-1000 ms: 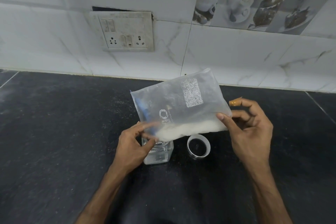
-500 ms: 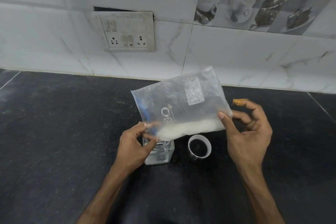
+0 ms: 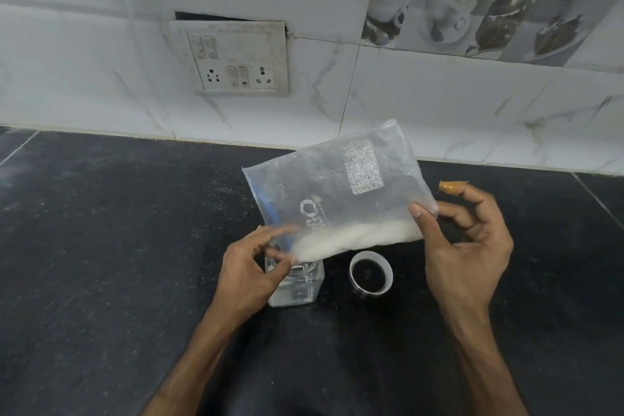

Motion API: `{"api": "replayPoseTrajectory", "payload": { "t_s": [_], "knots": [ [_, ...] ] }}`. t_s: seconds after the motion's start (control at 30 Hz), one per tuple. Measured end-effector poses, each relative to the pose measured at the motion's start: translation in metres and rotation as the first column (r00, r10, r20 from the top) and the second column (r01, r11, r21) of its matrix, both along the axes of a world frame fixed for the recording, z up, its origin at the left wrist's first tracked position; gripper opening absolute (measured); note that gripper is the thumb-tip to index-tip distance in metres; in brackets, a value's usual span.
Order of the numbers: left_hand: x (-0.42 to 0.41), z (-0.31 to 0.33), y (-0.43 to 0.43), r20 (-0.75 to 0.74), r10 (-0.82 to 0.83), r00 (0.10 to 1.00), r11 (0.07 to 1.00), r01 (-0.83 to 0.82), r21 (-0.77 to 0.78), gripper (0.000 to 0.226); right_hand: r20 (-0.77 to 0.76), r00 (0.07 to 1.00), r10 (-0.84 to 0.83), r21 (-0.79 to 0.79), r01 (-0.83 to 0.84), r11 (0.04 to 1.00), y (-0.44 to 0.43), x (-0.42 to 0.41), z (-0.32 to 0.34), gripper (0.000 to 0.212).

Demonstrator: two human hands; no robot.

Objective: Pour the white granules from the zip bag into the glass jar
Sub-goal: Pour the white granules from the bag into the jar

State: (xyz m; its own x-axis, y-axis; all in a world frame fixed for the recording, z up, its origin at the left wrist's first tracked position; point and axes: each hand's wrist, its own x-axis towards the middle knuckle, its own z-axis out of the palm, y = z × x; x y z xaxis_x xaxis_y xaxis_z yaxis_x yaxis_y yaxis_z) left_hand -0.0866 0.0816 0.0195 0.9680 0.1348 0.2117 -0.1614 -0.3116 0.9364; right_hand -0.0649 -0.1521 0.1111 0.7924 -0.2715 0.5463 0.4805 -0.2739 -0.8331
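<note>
A clear zip bag (image 3: 337, 192) hangs tilted above the counter, its blue zip edge down at the left. White granules (image 3: 351, 238) lie along its lower edge. My left hand (image 3: 250, 267) pinches the bag's lower left corner right over the mouth of the square glass jar (image 3: 297, 287), which stands on the black counter partly hidden by bag and fingers. My right hand (image 3: 466, 240) grips the bag's right corner between thumb and fingers. Whether granules are falling into the jar I cannot tell.
The jar's round lid (image 3: 370, 274) lies open side up just right of the jar. A switch and socket plate (image 3: 236, 59) sits on the tiled wall behind. The black stone counter (image 3: 101, 246) stretches wide to the left and right.
The bag has stayed over the jar with little shift. The granules have slid a bit further toward the lower left corner.
</note>
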Motion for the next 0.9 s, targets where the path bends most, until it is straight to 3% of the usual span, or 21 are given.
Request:
{"api": "replayPoseTrajectory", "payload": {
  "t_s": [0.3, 0.9],
  "knots": [
    [-0.0012, 0.004, -0.0017, 0.018, 0.024, 1.0, 1.0, -0.024, 0.02, 0.066, -0.023, 1.0, 0.017, 0.004, -0.017, 1.0, -0.0034, 0.0025, -0.0009, 0.038],
    [-0.0002, -0.002, -0.0014, 0.024, 0.019, 1.0, 1.0, -0.019, 0.006, 0.058, -0.025, 0.999, 0.031, 0.012, -0.03, 0.999, -0.004, 0.0011, 0.0032, 0.041]
  ]
}}
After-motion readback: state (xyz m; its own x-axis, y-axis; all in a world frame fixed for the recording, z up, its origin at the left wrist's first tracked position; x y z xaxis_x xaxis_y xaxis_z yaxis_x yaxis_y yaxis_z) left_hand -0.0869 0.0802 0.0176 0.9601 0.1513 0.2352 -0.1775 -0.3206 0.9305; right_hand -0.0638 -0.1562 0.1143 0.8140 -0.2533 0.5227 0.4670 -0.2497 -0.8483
